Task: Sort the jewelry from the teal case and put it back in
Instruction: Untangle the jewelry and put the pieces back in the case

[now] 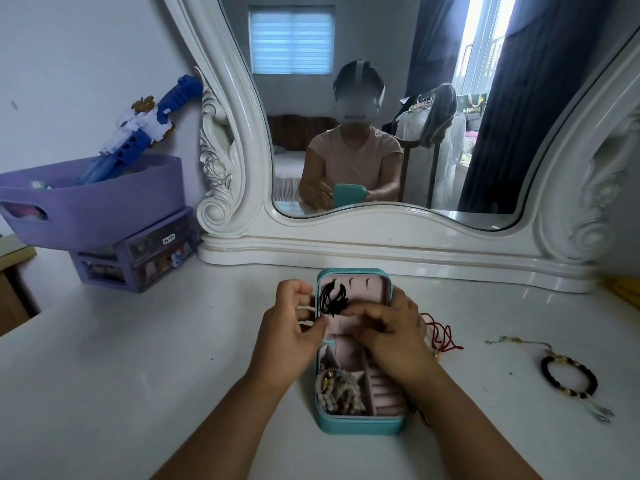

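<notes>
A single head-worn camera looks forward and down, close over the dressing table [138,358].

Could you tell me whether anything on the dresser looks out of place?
Yes: the red cord and the black bead bracelet lie loose on the tabletop, right of the open teal case, not yet stowed inside it.

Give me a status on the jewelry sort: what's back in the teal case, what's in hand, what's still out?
Done: pale beaded pieces lie in the teal case's lower left compartment. In hand: the left hand and right hand work a black cord at the lid's inside. Left: the red cord and black bead bracelet lie on the table, right of the case.
</notes>
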A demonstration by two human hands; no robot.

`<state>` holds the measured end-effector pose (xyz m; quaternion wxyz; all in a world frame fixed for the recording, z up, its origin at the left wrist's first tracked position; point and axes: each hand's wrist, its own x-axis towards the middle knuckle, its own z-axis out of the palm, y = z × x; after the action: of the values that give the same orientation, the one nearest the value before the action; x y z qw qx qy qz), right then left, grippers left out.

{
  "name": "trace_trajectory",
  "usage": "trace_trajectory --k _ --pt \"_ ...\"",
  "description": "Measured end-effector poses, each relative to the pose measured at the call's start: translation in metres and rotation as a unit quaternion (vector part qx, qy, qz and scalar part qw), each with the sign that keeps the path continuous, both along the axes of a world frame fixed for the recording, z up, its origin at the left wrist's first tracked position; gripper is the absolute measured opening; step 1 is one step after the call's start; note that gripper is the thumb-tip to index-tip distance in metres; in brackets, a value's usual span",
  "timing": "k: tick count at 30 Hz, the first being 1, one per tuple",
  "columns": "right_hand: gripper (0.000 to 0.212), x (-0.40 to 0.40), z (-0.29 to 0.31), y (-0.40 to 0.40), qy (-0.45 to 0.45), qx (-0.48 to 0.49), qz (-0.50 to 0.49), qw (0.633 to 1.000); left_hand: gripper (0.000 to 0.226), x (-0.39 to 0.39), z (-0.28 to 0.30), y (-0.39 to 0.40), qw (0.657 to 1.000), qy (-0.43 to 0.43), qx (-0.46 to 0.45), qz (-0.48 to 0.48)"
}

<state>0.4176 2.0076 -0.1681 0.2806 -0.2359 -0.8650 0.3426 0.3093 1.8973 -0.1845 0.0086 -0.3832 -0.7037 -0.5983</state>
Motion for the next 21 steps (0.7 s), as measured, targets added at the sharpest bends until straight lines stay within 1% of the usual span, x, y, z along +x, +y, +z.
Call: trace_trajectory --k 2,4,6,7,9,11,13,15,16,19,20,21 --pt "0.024 0.0 -0.001 0.002 0.041 -0.013 -0.008 0.999 0.054 0.001 0.001 -0.001 1.0 0.004 -0.014 -0.012" --pt "0.028 0.001 0.001 0.004 0.093 -0.039 -0.011 0.995 0.061 0.0 0.001 -0.001 0.999 0.001 -0.029 -0.019" --pt "0.044 0.008 0.01 0.006 0.128 -0.07 0.003 0.989 0.066 0.0 -0.001 -0.001 0.999 -0.01 -0.035 -0.027" --pt "0.045 0.015 0.018 0.008 0.144 -0.082 0.005 0.986 0.068 0.0 -0.001 0.0 0.999 -0.019 -0.035 -0.032" --pt "0.035 0.029 0.027 0.02 0.16 -0.076 -0.017 0.984 0.071 0.0 -0.001 0.0 0.998 -0.034 -0.035 -0.037" --pt "0.022 0.046 0.03 0.042 0.129 -0.068 -0.076 0.986 0.074 0.001 0.0 0.0 0.999 -0.029 -0.026 -0.03" --pt "0.014 0.065 0.03 0.064 0.046 -0.071 -0.132 0.988 0.075 0.001 0.002 0.001 1.0 -0.011 0.001 -0.007" --pt "0.01 0.077 0.026 0.077 -0.042 -0.07 -0.156 0.984 0.071 0.003 0.005 0.0 0.999 0.028 0.029 0.026" --pt "0.012 0.079 0.022 0.081 -0.072 -0.069 -0.159 0.982 0.069 0.004 0.007 0.0 0.997 0.056 0.037 0.042" --pt "0.036 0.076 0.01 0.085 -0.118 -0.042 -0.166 0.978 0.065 0.01 0.015 0.0 0.986 0.147 0.035 0.071" --pt "0.04 0.073 0.007 0.086 -0.137 -0.035 -0.166 0.976 0.064 0.013 0.017 -0.001 0.982 0.174 0.026 0.073" --pt "0.039 0.071 0.005 0.086 -0.157 -0.029 -0.165 0.973 0.061 0.015 0.018 -0.001 0.977 0.199 0.015 0.071"
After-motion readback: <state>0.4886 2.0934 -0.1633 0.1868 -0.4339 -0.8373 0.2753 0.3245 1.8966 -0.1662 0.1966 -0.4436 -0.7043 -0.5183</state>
